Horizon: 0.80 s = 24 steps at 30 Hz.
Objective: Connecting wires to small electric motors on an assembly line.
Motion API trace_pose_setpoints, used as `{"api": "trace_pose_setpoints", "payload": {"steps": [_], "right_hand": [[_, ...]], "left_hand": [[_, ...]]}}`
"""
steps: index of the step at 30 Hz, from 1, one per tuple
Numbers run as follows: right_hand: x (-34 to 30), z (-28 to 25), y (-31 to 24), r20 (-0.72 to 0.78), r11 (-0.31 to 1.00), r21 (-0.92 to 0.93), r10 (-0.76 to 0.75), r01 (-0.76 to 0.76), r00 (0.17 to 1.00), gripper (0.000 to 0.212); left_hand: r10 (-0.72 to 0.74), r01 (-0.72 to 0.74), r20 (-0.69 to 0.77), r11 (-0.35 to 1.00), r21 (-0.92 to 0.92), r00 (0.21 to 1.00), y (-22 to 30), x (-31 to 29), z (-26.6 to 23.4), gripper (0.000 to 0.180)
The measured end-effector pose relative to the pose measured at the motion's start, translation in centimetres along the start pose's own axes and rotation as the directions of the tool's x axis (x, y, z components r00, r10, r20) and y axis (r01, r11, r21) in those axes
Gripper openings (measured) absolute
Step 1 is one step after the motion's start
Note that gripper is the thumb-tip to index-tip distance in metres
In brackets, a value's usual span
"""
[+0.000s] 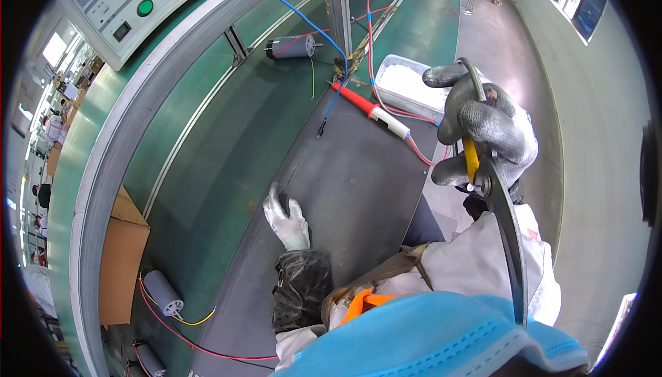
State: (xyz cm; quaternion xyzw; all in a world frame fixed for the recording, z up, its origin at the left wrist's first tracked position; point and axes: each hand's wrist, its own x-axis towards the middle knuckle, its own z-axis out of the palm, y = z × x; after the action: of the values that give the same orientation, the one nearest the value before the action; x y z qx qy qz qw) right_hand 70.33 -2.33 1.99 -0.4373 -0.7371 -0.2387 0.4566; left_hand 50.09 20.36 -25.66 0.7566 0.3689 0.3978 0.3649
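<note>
Raised at the right, my right hand in a grey-coated glove is closed round the handles of a pair of scissors. One handle shows a metal loop, another part is yellow, and the long dark blade points down toward me. My left hand, in a white glove, is over the dark grey mat with fingers and thumb apart, holding nothing. Beyond it lies a red and white test probe on a cable. A blue wire hangs down to a small black tip near the probe.
A white tray with white contents stands by the far right mat edge. Grey cylindrical motors with loose wires lie on the green conveyor, several near a cardboard box. A metal frame arches at left beneath a control panel.
</note>
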Motion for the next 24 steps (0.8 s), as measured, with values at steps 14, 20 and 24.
{"api": "trace_pose_setpoints", "payload": {"steps": [14,20,24], "right_hand": [[-0.2,0.7,0.6,0.023,0.999,0.023,0.043,-0.043,0.999,0.062],[-0.2,0.8,0.9,-0.007,0.998,0.003,0.058,-0.058,0.998,0.057],[-0.4,0.5,0.8,-0.042,0.997,-0.019,0.079,-0.08,0.996,0.055]], "left_hand": [[0.026,-0.026,-0.012,0.999,0.029,1.0,0.5,0.1,0.2,0.053],[0.011,-0.012,0.019,0.999,0.034,1.0,0.3,0.1,0.2,0.051],[0.027,-0.028,0.012,0.999,0.037,1.0,0.1,0.0,0.2,0.051]]}}
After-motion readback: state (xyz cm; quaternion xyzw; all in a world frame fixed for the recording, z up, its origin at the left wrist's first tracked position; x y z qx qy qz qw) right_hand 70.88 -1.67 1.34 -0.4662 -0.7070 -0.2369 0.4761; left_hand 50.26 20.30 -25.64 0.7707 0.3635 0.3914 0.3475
